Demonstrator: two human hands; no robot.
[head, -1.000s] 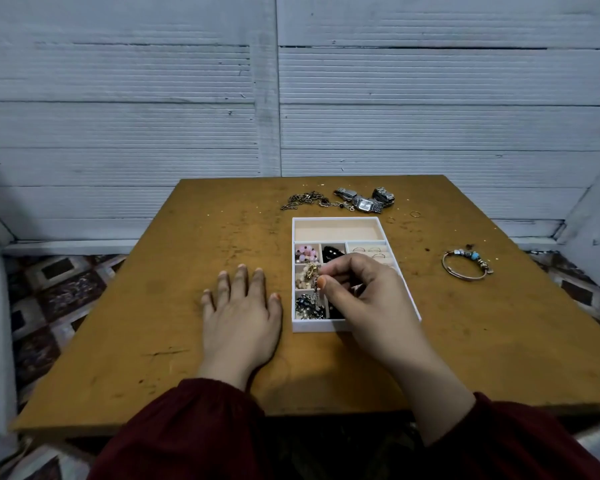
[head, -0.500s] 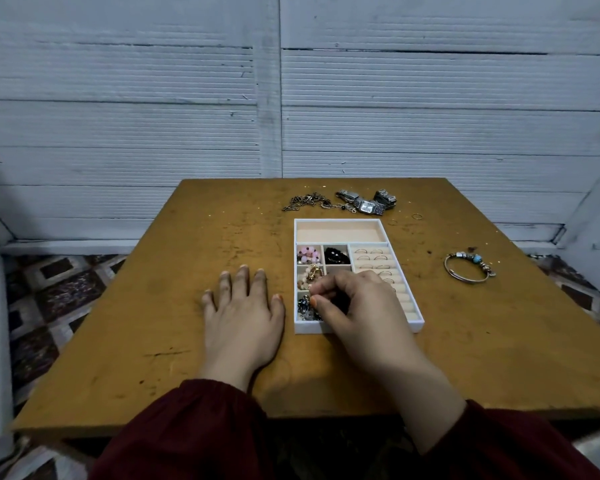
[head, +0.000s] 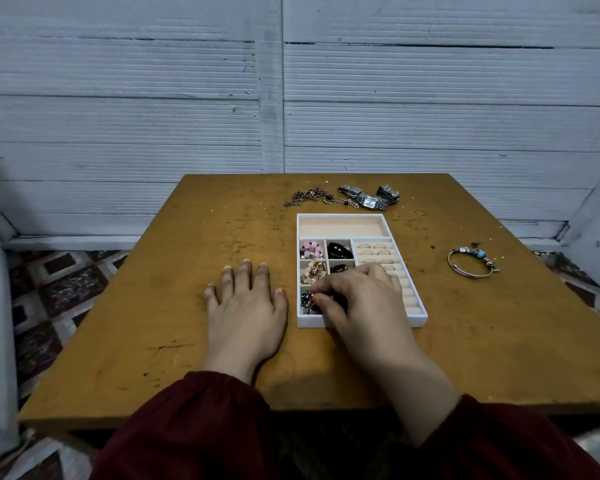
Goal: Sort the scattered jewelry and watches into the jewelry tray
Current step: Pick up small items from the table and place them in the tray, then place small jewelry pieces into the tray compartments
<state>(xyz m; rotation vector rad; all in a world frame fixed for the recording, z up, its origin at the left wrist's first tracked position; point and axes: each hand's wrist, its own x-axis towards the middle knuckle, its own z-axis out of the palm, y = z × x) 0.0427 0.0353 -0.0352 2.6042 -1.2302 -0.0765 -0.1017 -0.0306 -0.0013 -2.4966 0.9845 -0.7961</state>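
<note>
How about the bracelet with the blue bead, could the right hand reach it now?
Probably yes. The bracelet lies alone on the table to the right of the tray, nothing between. But the right hand is pinching a piece of jewelry in the tray.

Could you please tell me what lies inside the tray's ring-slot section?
Thin rings sit in its far slots. The right hand covers part of the nearer slots, hiding anything there.

**Dim, even light, wide-angle bend**

Soft, cool light spreads evenly, with no glare; its source cannot be told. The table [head: 153, 323] is moderately lit and the wall [head: 118, 116] is dull grey-blue. A faint shadow lies beneath the right hand [head: 368, 299] and wrist. Wall lines bow toward the edges. The sleeves [head: 194, 427] are murky and soft.
</note>
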